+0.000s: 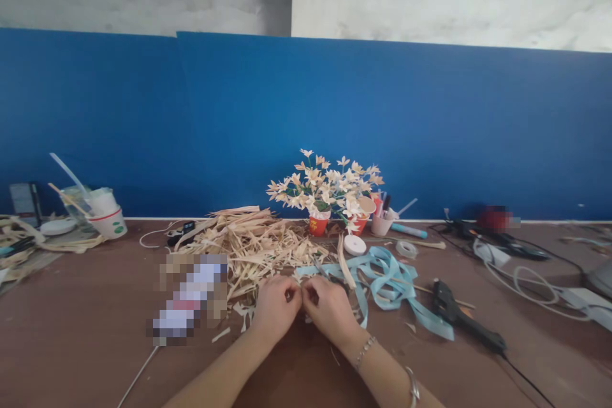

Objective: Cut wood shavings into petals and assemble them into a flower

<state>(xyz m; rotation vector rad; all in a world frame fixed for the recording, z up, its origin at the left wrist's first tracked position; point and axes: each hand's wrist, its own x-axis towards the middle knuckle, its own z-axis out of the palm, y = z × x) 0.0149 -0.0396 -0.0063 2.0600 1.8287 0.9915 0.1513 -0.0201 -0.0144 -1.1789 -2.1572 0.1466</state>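
Note:
My left hand [276,307] and my right hand [329,308] meet low in the middle of the view, above the brown table [291,376]. Both are closed, with thumbs and fingertips pinched together almost touching. Whatever lies between the fingertips is too small or hidden to make out. Just beyond the left hand spreads a heap of pale dry husk strips [268,236], with small scraps around it. A light blue ribbon [382,280] lies in loose loops beyond and beside the right hand.
White artificial flowers [329,188] stand in red cups by the blue partition [229,121]. A black glue gun [463,319] with its cord lies at right, near a tape roll [406,248] and a pen cup [381,224]. A blurred oblong object [191,299] with a cable lies at left.

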